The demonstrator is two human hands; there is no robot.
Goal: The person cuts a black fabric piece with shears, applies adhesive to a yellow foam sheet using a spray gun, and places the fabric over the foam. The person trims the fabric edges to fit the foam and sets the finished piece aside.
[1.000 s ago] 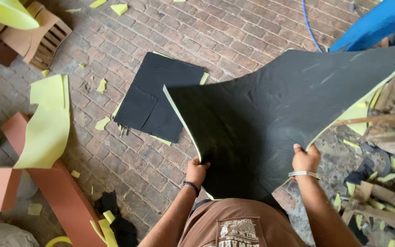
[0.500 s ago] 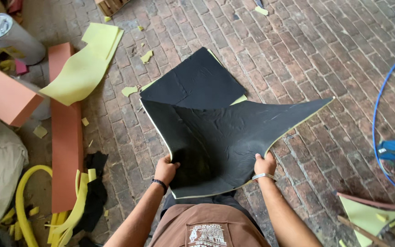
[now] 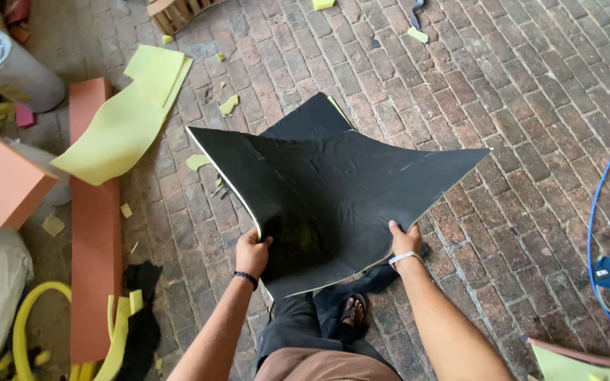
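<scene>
I hold a large black foam sheet (image 3: 333, 197) with a yellow underside, spread out low over the brick floor. My left hand (image 3: 252, 254) grips its near left edge and my right hand (image 3: 405, 241) grips its near right edge. The sheet sags in the middle and its far corners point left and right. Beneath it lies a second black sheet (image 3: 308, 120) flat on the bricks, mostly covered. My sandalled foot (image 3: 353, 310) shows under the near edge.
Orange foam blocks (image 3: 93, 233) and a yellow foam sheet (image 3: 125, 123) lie at the left, with a metal can (image 3: 8, 67) behind. A yellow hose (image 3: 22, 317) curls at bottom left. A blue cable (image 3: 601, 190) runs along the right. Yellow scraps dot the bricks.
The black sheet has come down from raised in front of me to low over the other black sheet on the floor. Both hands keep their grip on its near edge.
</scene>
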